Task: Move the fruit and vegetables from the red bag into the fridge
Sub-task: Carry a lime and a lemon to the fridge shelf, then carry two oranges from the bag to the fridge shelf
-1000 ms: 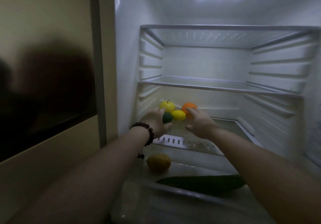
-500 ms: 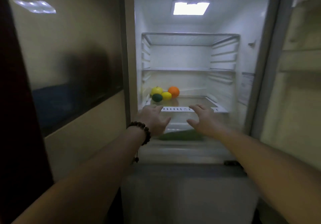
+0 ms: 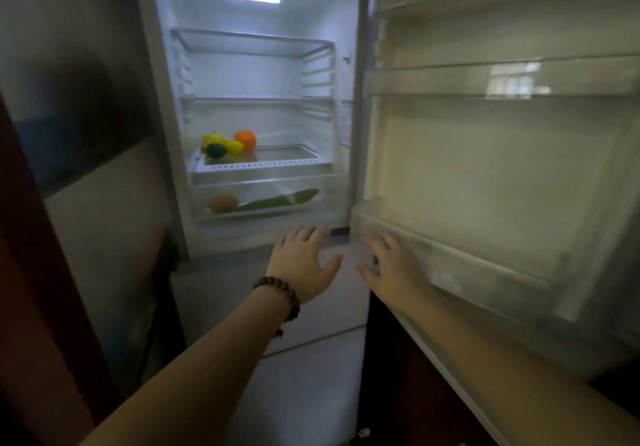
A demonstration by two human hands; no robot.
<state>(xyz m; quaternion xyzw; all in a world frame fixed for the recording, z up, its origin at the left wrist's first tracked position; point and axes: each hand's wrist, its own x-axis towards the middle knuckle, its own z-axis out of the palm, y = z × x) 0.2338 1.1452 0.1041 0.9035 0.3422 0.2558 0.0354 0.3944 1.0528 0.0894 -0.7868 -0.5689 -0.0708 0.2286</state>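
Both hands have drawn back out of the fridge (image 3: 254,75) since the frames before: the left hand (image 3: 304,265), which a second ago was at the small dark green fruit (image 3: 216,150), now hangs in front of the compartment below the crisper drawer (image 3: 266,199), its grip spread wide and holding nothing. The right hand (image 3: 393,267) is likewise out and empty, fingers straight, beside the lowest bin of the open door (image 3: 485,168); whether it touches the bin is hard to tell. The view has pulled back, so the door's inside now fills the right.

On the lower shelf (image 3: 291,161), at its left rear corner, the yellow-green apple (image 3: 212,138), lemon (image 3: 234,146), orange (image 3: 245,139) and green fruit sit bunched together. Through the drawer's hazy front show a brownish round fruit (image 3: 223,203) at the left end and a long green vegetable (image 3: 280,199) beside it, both blurred. A bead bracelet (image 3: 282,293) circles the left wrist. The red bag is out of view.
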